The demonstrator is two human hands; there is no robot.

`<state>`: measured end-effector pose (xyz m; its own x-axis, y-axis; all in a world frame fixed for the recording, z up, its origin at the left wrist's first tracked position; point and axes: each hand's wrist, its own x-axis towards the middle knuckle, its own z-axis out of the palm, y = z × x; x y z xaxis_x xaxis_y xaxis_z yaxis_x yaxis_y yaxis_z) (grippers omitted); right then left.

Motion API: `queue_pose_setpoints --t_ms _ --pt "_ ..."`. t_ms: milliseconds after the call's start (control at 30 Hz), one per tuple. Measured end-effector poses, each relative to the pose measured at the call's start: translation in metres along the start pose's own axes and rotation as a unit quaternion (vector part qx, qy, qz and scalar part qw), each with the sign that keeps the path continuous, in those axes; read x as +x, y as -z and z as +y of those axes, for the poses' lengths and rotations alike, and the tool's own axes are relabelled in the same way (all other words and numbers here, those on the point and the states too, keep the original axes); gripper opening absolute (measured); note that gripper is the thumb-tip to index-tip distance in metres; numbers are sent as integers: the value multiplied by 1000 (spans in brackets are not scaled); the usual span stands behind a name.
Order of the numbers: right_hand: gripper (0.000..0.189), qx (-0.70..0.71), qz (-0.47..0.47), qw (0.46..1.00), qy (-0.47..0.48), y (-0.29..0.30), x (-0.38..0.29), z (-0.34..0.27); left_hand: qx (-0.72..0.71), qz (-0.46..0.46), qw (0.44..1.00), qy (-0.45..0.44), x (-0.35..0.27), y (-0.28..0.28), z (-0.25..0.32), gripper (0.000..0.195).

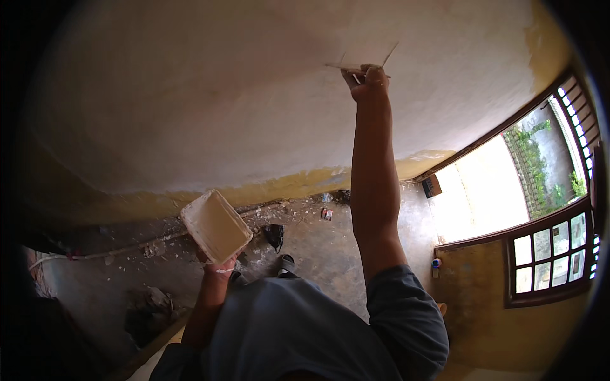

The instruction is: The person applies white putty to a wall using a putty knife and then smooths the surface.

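My right hand reaches far up, its fingers closed round a thin flat scraper or plastering blade that lies against or very near the wall. A second thin strip sticks out beside the thumb; what it is I cannot tell. The wall carries a broad whitish coat, with yellow paint showing along its lower and right edges. Low on the left, my left hand supports a rectangular plastic tub from beneath. Smooth cream-coloured paste covers the inside of the tub, and white smears mark its rim and my wrist.
Crumbs and debris litter the concrete floor along the wall's foot. A black plastic bag lies near my sandalled feet, a small red-and-white packet beyond it. A cardboard box stands by the bright doorway. At right is a paned window.
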<state>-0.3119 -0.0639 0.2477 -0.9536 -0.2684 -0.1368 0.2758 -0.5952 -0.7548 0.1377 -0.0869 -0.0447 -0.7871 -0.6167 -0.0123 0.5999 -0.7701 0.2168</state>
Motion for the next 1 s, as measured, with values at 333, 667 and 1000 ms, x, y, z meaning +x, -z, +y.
queue_pose_setpoints --t_ms 333,667,1000 --pt "9 120 -147 979 73 -144 -7 -168 10 8 999 -43 -19 -6 20 82" --pt "41 98 -20 994 -36 173 39 36 -65 -11 998 -4 -2 -25 15 94" --pt "12 74 74 994 -13 129 60 28 13 26 999 16 6 -16 1 83"
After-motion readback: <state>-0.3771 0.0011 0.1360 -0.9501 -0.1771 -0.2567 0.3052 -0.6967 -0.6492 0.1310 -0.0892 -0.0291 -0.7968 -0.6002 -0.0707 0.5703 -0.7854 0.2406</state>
